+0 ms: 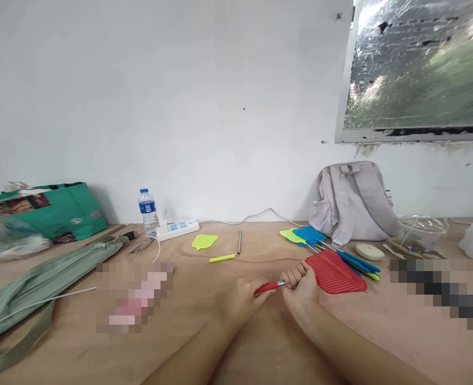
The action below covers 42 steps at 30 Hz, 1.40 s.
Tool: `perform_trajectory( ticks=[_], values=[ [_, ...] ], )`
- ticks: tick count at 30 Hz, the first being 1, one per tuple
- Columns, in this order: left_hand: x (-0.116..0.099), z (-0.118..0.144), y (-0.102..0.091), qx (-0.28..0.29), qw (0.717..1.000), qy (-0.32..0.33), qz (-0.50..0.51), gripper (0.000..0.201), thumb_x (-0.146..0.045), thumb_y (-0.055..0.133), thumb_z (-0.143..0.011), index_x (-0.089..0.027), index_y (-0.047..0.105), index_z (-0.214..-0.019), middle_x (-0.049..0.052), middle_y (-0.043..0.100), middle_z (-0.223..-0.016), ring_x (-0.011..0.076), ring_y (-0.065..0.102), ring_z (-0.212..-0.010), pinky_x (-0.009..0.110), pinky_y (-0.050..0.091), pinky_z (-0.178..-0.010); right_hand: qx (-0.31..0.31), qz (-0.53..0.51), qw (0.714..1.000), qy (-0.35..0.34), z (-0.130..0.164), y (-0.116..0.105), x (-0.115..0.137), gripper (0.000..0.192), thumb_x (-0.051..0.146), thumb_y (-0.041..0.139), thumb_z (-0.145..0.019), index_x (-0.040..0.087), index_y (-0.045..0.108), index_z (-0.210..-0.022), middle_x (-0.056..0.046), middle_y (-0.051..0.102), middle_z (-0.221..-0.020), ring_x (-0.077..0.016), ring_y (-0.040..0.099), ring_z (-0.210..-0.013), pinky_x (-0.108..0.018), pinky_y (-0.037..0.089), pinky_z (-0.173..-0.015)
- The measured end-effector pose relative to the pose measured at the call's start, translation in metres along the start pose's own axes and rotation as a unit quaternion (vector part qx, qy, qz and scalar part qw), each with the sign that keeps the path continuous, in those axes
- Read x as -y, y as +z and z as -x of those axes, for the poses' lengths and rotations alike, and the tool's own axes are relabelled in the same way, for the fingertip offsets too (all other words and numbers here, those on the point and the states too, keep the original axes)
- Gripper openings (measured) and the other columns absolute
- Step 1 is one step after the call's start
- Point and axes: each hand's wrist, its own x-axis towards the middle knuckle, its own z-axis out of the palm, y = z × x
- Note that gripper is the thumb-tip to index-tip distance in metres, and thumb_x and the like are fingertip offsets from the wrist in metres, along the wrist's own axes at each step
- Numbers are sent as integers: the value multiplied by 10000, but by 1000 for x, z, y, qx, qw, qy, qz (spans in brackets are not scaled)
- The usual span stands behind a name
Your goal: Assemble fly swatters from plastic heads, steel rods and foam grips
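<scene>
Clearly, the desk [228, 342] carried everything, its far edge running along the white wall and its near middle bare around our arms. Toward the left edge lay a long grey-green bag [39, 283], with a green shopping bag [60, 211] in the far left corner. A pale backpack [352, 203] leaned at the far edge on the right, well apart from us.

We held the red fly swatter [334, 272] just right of the desk's middle. Its long axis ran roughly left to right, tilted a little away from us; the mesh head pointed right and lay flat on the wood, while the red handle end [265, 288] pointed left. Our right hand [300, 286] was curled in a fist around the metal shaft beside the head. Our left hand [242, 302] pinched the handle end between its fingertips.

Just beyond the head, touching or nearly so, lay a bundle of blue and green swatters [328, 247]. Open wood stretched between our hands and a loose yellow-green swatter head [204, 241], a matching handle [222, 258] and a thin metal rod [239, 241] nearer the far edge. A water bottle [148, 209] stood by a white power strip [178, 229] there.
</scene>
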Motion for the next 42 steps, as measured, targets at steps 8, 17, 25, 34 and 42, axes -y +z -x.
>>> perform_trajectory(
  ticks=[8,17,25,34,42],
  values=[
    [-7,0,5,51,997,0,-51,251,-316,411,-812,-222,637,-870,28,672,-845,165,600,-729,229,414,-635,-36,6,999,4,-10,-12,-20,399,295,354,-799,200,78,-527,109,142,-297,-49,110,-249,-250,130,-302],
    [-9,-1,12,60,998,7,-30,226,-264,418,-806,-194,629,-847,48,666,-862,170,592,-767,232,399,-658,-70,-21,997,19,-4,-12,-23,364,228,344,-798,194,106,-525,114,149,-299,-44,106,-256,-234,124,-304],
    [-2,-5,20,14,999,-13,29,231,-329,450,-787,-185,626,-748,37,652,-728,158,554,-631,233,329,-546,-70,-29,996,43,-4,-4,-17,332,174,352,-780,195,135,-529,114,163,-329,-43,133,-279,-209,155,-315],
    [6,-21,22,-63,971,-39,226,267,-390,411,-804,-160,544,-792,23,599,-766,140,515,-691,233,374,-621,111,125,985,50,3,11,-22,231,409,479,-730,226,383,-628,64,452,-539,-91,464,-500,-231,387,-482],
    [7,-11,3,-6,976,30,216,380,-384,299,-857,-192,625,-896,56,635,-864,177,550,-824,298,396,-777,123,285,949,51,-2,-6,-28,392,604,470,-671,216,426,-628,32,518,-594,-125,523,-575,-247,420,-543]
  ],
)
